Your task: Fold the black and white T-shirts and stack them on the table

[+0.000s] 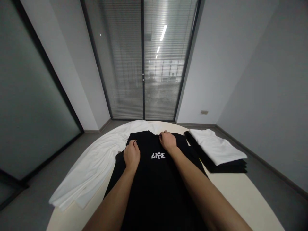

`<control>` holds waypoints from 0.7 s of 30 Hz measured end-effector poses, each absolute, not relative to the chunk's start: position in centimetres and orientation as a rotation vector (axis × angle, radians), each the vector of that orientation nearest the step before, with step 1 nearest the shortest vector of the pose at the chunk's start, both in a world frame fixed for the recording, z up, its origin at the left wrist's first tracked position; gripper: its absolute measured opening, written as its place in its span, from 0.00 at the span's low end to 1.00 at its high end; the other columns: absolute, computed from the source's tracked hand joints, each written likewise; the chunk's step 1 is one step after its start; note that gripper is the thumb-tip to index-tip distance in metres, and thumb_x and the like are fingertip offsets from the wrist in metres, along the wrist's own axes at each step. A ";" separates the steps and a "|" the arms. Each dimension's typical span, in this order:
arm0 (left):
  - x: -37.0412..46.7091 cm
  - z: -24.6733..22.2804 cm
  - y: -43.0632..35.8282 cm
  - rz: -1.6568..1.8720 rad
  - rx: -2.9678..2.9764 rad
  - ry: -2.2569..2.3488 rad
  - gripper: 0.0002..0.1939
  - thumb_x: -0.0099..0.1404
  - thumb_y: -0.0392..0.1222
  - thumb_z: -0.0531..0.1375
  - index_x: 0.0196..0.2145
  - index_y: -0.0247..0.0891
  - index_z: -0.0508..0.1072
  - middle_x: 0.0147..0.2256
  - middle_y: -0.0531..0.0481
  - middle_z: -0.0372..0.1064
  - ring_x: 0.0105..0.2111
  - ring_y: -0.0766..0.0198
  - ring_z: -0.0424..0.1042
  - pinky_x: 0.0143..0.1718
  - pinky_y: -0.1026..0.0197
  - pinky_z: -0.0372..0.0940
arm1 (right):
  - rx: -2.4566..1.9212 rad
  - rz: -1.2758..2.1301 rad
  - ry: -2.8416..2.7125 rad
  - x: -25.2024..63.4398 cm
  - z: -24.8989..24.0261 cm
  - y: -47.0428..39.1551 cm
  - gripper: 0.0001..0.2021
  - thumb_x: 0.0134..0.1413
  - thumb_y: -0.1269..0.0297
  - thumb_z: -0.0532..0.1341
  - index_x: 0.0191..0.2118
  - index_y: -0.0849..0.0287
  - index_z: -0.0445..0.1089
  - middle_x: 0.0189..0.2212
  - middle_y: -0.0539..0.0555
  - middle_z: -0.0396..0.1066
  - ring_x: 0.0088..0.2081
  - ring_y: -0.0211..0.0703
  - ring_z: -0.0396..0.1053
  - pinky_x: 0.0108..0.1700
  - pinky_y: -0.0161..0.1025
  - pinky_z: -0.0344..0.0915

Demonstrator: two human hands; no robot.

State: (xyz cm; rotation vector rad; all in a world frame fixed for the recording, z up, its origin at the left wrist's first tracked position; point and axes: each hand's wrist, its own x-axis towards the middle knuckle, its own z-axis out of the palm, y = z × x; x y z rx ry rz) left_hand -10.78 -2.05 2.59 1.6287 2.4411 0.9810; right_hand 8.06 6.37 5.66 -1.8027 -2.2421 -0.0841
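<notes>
A black T-shirt (pixel 156 183) with white lettering on it lies spread out in front of me, its neckline at the far end. My left hand (pixel 132 154) is closed near the shirt's left shoulder, fingers curled onto the fabric in what looks like a pinch. At the right side of the neckline, my right hand (pixel 167 140) has its fingers bent and pressed together on the cloth; the fingertips are partly hidden. Both forearms reach over the shirt. White garments (pixel 96 163) lie loosely along the left, touching the shirt's left edge.
The rounded cream table (pixel 243 189) carries everything. To the right stands a stack of folded black garments (pixel 228 168) with a folded white garment (pixel 216 146) on top. Beyond the table is a glass door (pixel 144 96) with blinds, between pale walls.
</notes>
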 end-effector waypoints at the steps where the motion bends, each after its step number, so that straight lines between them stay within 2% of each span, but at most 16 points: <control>1: -10.8 2.7 -2.0 1.049 1.545 2.419 0.20 0.77 0.43 0.42 0.56 0.40 0.69 0.45 0.42 0.77 0.45 0.51 0.77 0.44 0.54 0.66 | -1.781 -0.064 -2.261 7.6 5.6 7.1 0.16 0.70 0.61 0.52 0.53 0.58 0.73 0.53 0.62 0.72 0.55 0.51 0.68 0.54 0.41 0.64; 4: -10.9 2.8 -1.8 1.157 1.384 2.362 0.20 0.78 0.44 0.42 0.55 0.41 0.68 0.46 0.43 0.77 0.44 0.50 0.77 0.42 0.54 0.67 | -1.773 0.003 -2.291 6.6 5.6 9.3 0.17 0.70 0.60 0.52 0.57 0.57 0.71 0.54 0.61 0.73 0.56 0.50 0.68 0.55 0.41 0.63; 9: -11.0 2.7 -1.7 1.178 1.341 2.310 0.19 0.77 0.44 0.43 0.55 0.41 0.69 0.48 0.42 0.77 0.46 0.50 0.76 0.45 0.54 0.66 | -1.821 0.127 -2.321 5.3 5.4 12.5 0.19 0.70 0.59 0.51 0.56 0.58 0.73 0.52 0.62 0.76 0.54 0.50 0.71 0.52 0.41 0.66; 12: -11.0 2.7 -1.6 1.203 1.317 2.290 0.19 0.77 0.43 0.43 0.55 0.40 0.69 0.49 0.41 0.76 0.47 0.49 0.76 0.47 0.53 0.67 | -1.833 0.183 -2.358 4.7 5.1 13.5 0.17 0.67 0.63 0.55 0.54 0.60 0.75 0.51 0.63 0.76 0.53 0.49 0.72 0.54 0.40 0.65; 17: -11.2 2.5 -1.4 1.247 1.277 2.270 0.19 0.77 0.43 0.43 0.55 0.39 0.69 0.49 0.40 0.76 0.48 0.50 0.75 0.49 0.52 0.67 | -1.780 0.215 -2.411 4.3 5.0 13.6 0.16 0.58 0.70 0.61 0.50 0.56 0.78 0.52 0.59 0.76 0.55 0.48 0.72 0.55 0.38 0.65; 21: -11.5 1.8 -1.1 1.431 1.329 2.211 0.18 0.75 0.42 0.45 0.52 0.38 0.70 0.50 0.41 0.74 0.51 0.53 0.73 0.55 0.54 0.65 | -1.846 0.164 -2.273 4.1 5.4 13.2 0.16 0.65 0.68 0.55 0.53 0.59 0.75 0.52 0.65 0.75 0.53 0.54 0.73 0.53 0.45 0.66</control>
